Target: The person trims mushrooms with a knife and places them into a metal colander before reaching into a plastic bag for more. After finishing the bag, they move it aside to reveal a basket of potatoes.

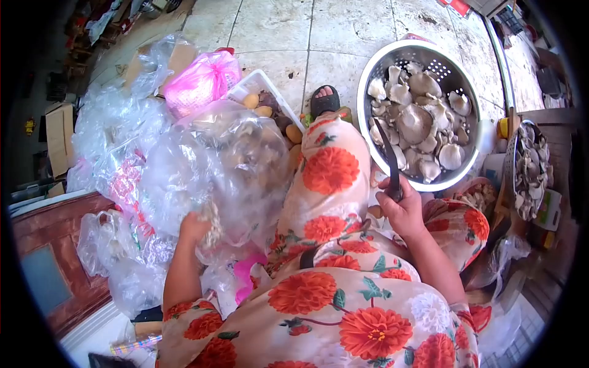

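Observation:
My right hand (pixel 402 207) is closed around the handle of a dark knife (pixel 389 150), whose narrow blade points up across the near rim of a metal colander (pixel 363 86). Grey-white oyster mushrooms (pixel 414 122) are heaped inside the colander. At the lower left, my left hand (pixel 194 227) is closed on a pale clump of mushrooms (pixel 211 226), slightly blurred. That hand is beside a large clear plastic bag (pixel 245 165) with brownish-grey contents seen dimly through the film.
Clear plastic bags (pixel 123 116) pile up on the left. A pink bag (pixel 205 80) stands by a white crate (pixel 261 80) with round yellowish items. At right stands another basket of mushrooms (pixel 531 172). My sandalled foot (pixel 325 100) is between crate and colander.

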Tool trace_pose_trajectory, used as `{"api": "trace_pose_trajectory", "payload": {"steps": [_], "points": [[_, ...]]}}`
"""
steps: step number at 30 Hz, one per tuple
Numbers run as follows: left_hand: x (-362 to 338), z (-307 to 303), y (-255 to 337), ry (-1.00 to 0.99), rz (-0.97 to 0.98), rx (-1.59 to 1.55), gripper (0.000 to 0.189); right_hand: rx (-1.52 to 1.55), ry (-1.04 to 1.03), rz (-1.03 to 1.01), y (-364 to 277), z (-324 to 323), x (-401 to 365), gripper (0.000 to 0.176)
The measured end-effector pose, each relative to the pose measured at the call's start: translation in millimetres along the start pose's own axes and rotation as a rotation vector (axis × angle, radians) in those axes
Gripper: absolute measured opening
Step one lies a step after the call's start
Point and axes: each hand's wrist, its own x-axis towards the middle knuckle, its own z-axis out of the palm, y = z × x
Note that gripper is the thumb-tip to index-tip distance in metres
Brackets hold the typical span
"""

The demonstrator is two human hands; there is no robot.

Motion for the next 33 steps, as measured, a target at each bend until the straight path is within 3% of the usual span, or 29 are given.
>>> {"api": "trace_pose_trajectory", "payload": {"steps": [2, 3, 4, 6, 7, 9, 11, 13, 15, 19, 21, 23, 25, 27, 29, 32, 33], "points": [[-11, 0, -42, -0.163, -0.167, -0.339, 0.048, 0.066, 0.006, 0.010, -8, 5, 11, 0.016], [-54, 10, -56, -0.258, -0.267, -0.563, 0.050, 0.019, 0.035, -0.023, -7, -9, -20, 0.015], [-82, -4, -44, -0.246, -0.267, -0.560, 0.050, 0.057, 0.037, -0.007, -10, -7, -24, 0.015], [-137, -19, -9, -0.337, -0.183, -1.103, 0.058, 0.145, 0.048, 0.019, -15, -4, -27, 0.015], [-141, -19, -8, -0.333, -0.188, -1.102, 0.058, 0.134, 0.039, -0.021, -12, -4, -27, 0.015], [-138, -19, 2, -0.357, -0.020, -1.437, 0.070, 0.129, 0.006, 0.004, -16, -4, -29, 0.016], [-132, -24, 51, -0.499, 0.199, -1.583, 0.076, 0.285, -0.122, 0.074, -41, -3, -36, 0.017], [-146, -27, 128, -0.673, 0.483, -1.573, 0.077, 0.329, -0.237, 0.019, -50, -2, -41, 0.026], [-152, -19, 192, -0.805, 0.627, -1.536, 0.077, 0.337, -0.313, -0.003, -61, -4, -48, 0.035], [-188, 8, 303, -1.012, 0.757, -1.328, 0.078, 0.606, -0.402, -0.034, -68, -12, -60, 0.058], [-210, 25, 341, -1.274, 0.749, -1.307, 0.077, 0.872, -0.383, -0.033, -54, -12, -60, 0.064], [-202, 47, 360, -1.309, 0.853, -1.193, 0.076, 1.014, -0.415, -0.094, -36, -24, -56, 0.065], [-203, 60, 374, -1.388, 0.841, -1.092, 0.074, 1.039, -0.295, -0.115, -31, -34, -60, 0.061], [-205, 70, 381, -1.214, 0.871, -0.961, 0.073, 1.042, -0.189, -0.104, -26, -40, -62, 0.060], [-213, 75, 390, -1.172, 0.954, -0.940, 0.067, 1.048, -0.096, -0.089, -22, -45, -63, 0.058], [-207, 84, 403, -0.616, 1.194, -0.771, 0.058, 0.915, 0.098, -0.137, -16, -52, -56, 0.056], [-204, 86, 403, -0.619, 1.198, -0.761, 0.058, 0.923, 0.104, -0.141, -17, -54, -55, 0.056]]}}
